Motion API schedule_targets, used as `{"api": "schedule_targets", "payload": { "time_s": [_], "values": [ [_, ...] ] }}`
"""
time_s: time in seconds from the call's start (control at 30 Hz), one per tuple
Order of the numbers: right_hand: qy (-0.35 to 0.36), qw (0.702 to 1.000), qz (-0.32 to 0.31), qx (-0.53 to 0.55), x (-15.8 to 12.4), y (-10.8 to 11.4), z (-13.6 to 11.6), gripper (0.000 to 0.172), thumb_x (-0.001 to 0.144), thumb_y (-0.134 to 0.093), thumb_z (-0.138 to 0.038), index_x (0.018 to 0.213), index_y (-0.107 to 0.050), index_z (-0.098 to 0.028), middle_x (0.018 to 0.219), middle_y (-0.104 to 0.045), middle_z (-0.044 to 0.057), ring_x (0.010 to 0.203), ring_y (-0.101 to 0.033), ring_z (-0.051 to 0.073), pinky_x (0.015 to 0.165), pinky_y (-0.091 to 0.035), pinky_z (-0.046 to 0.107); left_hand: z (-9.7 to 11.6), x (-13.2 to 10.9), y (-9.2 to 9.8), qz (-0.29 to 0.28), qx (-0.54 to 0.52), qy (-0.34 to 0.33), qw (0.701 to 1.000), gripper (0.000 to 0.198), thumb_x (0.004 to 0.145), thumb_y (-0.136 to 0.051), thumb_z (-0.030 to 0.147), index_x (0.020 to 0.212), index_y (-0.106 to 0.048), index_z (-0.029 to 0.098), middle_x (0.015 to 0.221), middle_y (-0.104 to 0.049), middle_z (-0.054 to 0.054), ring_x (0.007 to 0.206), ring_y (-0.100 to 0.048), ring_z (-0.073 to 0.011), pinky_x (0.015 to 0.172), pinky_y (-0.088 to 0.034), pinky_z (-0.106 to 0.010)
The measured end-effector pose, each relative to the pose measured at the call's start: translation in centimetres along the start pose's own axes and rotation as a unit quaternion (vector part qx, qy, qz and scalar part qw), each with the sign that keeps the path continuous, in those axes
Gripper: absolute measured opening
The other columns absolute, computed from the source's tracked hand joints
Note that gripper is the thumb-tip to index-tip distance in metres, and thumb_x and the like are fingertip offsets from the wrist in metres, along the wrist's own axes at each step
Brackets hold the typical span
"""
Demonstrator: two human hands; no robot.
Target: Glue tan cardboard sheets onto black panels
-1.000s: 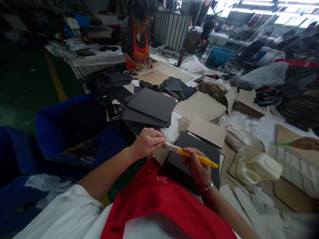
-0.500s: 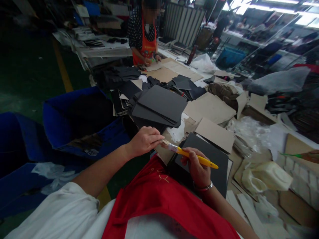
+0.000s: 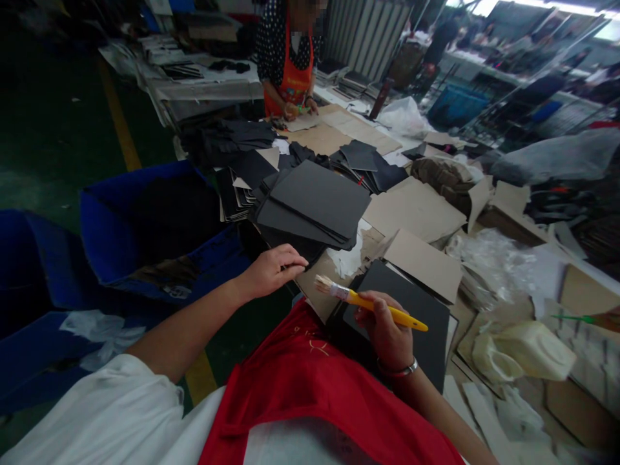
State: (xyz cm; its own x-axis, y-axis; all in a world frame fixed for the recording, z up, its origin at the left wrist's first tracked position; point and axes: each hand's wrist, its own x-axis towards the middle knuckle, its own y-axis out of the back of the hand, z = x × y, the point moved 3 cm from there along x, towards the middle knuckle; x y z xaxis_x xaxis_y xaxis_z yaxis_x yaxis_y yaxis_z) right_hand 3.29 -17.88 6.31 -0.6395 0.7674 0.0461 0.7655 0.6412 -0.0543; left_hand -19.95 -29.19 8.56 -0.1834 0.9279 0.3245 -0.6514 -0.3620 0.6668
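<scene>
My right hand (image 3: 387, 326) is wrapped round the yellow handle of a paintbrush (image 3: 358, 299), whose pale bristles point left. Beneath that hand lies a stack of black boards (image 3: 411, 300). My left hand (image 3: 274, 270) hovers at the table's near edge, a short gap left of the bristles. Its fingertips are pressed together; whatever they pinch, if anything, is too small to make out. Just beyond my left hand, a pile of dark grey boards (image 3: 322, 200) rests on the table.
Blue bins (image 3: 159, 281) stand on the floor to the left. Brown cardboard sheets (image 3: 419, 210), clear plastic and a cut-open yellowish container (image 3: 527, 349) clutter the right. Across the table a co-worker in an orange apron (image 3: 295, 74) handles a sheet.
My left hand has drawn back leftward from the bristles, which its fingertips were touching. The brush has stayed nearly in place in my right hand. The view has shifted slightly.
</scene>
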Motion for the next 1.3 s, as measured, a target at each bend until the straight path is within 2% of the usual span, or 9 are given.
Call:
{"api": "schedule_targets", "payload": {
  "time_s": [0.07, 0.17, 0.4, 0.5, 0.6, 0.73, 0.83, 0.97, 1.3],
  "values": [
    [-0.012, 1.0, -0.003, 0.016, 0.3, -0.3, 0.2, 0.026, 0.085, -0.054, -0.044, 0.088, -0.067, -0.022, 0.058, -0.059, -0.001, 0.051, -0.055, 0.012, 0.045, -0.044, 0.023, 0.4, 0.0, -0.7, -0.033, -0.068, 0.0, 0.997, 0.024, 0.088, -0.049, 0.03, 0.102, -0.065, 0.019, 0.093, -0.061, -0.004, 0.086, -0.059, -0.0124, 0.077, -0.046, -0.024],
    [-0.023, 1.0, -0.002, 0.02, 0.5, -0.6, 0.3, 0.027, 0.084, -0.054, -0.046, 0.088, -0.067, -0.022, 0.058, -0.059, -0.001, 0.05, -0.055, 0.011, 0.045, -0.044, 0.023, 1.0, 0.2, -1.3, -0.043, -0.074, -0.009, 0.996, 0.023, 0.088, -0.048, 0.027, 0.095, -0.067, 0.016, 0.088, -0.061, -0.004, 0.081, -0.058, -0.0116, 0.073, -0.045, -0.023],
    [-0.071, 0.997, -0.005, 0.003, 0.8, -2.3, 1.2, 0.031, 0.083, -0.053, -0.05, 0.092, -0.066, -0.023, 0.061, -0.062, 0.0, 0.049, -0.054, 0.01, 0.046, -0.043, 0.022, 1.4, 0.7, -1.1, 0.012, 0.158, -0.039, 0.987, 0.017, 0.083, -0.05, 0.023, 0.081, -0.065, 0.017, 0.082, -0.062, -0.003, 0.079, -0.056, -0.0153, 0.074, -0.039, -0.031],
    [-0.099, 0.994, -0.005, 0.036, 0.9, -3.0, 1.6, 0.033, 0.084, -0.052, -0.052, 0.092, -0.065, -0.023, 0.061, -0.061, 0.0, 0.048, -0.052, 0.01, 0.046, -0.041, 0.022, -0.1, 0.4, -0.5, 0.025, 0.214, -0.02, 0.976, 0.019, 0.084, -0.048, 0.024, 0.079, -0.065, 0.018, 0.082, -0.062, -0.004, 0.079, -0.055, -0.0165, 0.074, -0.039, -0.032],
    [-0.114, 0.99, 0.02, 0.086, 1.0, -2.5, 1.6, 0.033, 0.083, -0.052, -0.052, 0.089, -0.064, -0.022, 0.057, -0.059, -0.001, 0.047, -0.05, 0.009, 0.045, -0.038, 0.021, -3.2, -0.7, 1.4, 0.073, 0.237, 0.061, 0.967, 0.021, 0.083, -0.048, 0.022, 0.076, -0.066, 0.016, 0.082, -0.062, -0.006, 0.079, -0.056, -0.0174, 0.074, -0.04, -0.033],
    [-0.152, 0.969, 0.019, 0.193, 1.5, -1.9, 1.2, 0.035, 0.08, -0.055, -0.055, 0.083, -0.063, -0.021, 0.049, -0.05, -0.005, 0.042, -0.042, 0.006, 0.043, -0.036, 0.02, -5.2, -2.1, 2.7, 0.045, 0.074, 0.108, 0.99, 0.021, 0.084, -0.051, 0.028, 0.082, -0.068, 0.017, 0.083, -0.063, -0.004, 0.08, -0.059, -0.0146, 0.075, -0.045, -0.028],
    [-0.195, 0.946, -0.012, 0.259, 2.0, -2.6, 1.2, 0.033, 0.079, -0.057, -0.053, 0.078, -0.06, -0.02, 0.045, -0.043, -0.008, 0.037, -0.032, 0.004, 0.04, -0.032, 0.018, -3.2, -2.1, 1.8, 0.005, -0.068, 0.098, 0.993, 0.024, 0.084, -0.053, 0.035, 0.086, -0.069, 0.018, 0.084, -0.065, -0.003, 0.08, -0.061, -0.0135, 0.075, -0.047, -0.025],
    [-0.223, 0.929, -0.031, 0.293, 2.4, -3.5, 1.5, 0.031, 0.078, -0.059, -0.051, 0.079, -0.058, -0.02, 0.045, -0.04, -0.009, 0.036, -0.027, 0.003, 0.038, -0.028, 0.016, 0.2, -1.1, 0.1, -0.027, -0.16, 0.078, 0.984, 0.026, 0.086, -0.052, 0.035, 0.094, -0.07, 0.018, 0.087, -0.066, -0.004, 0.082, -0.062, -0.0135, 0.076, -0.049, -0.025],
    [-0.228, 0.922, -0.01, 0.312, 2.5, -3.7, 1.8, 0.033, 0.078, -0.059, -0.053, 0.08, -0.058, -0.019, 0.046, -0.043, -0.009, 0.037, -0.03, 0.003, 0.039, -0.029, 0.016, 2.1, -0.4, -0.7, 0.021, -0.095, 0.043, 0.994, 0.017, 0.083, -0.055, 0.026, 0.086, -0.07, 0.018, 0.082, -0.063, -0.002, 0.075, -0.06, -0.0107, 0.069, -0.047, -0.022]
  ]
}}
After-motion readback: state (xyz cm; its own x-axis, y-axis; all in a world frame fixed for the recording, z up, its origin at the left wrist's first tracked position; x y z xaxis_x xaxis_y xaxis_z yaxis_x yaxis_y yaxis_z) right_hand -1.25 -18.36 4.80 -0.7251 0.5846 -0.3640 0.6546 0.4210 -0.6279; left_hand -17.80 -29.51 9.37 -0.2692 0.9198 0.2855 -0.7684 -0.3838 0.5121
